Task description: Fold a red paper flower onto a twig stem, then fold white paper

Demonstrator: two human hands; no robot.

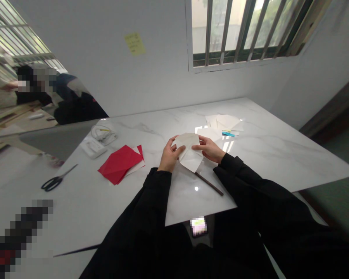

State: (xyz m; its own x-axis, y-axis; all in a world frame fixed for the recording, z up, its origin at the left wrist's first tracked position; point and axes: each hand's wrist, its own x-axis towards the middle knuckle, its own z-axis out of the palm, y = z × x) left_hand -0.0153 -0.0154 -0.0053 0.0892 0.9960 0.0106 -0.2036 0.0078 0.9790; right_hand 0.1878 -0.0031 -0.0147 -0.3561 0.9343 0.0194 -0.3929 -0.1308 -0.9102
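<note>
Black sleeves point(139, 228) rise toward my hands over a marble table point(267, 155). At ten o'clock lie scissors point(54, 180), then red paper point(119, 164). At twelve, my left hand point(170, 155) and right hand point(209, 149) hold a folded white paper point(189, 153) between them, fingers closed on it. A dark stick point(209, 184) lies just below; loose sheets point(223, 122) sit at one o'clock.
</note>
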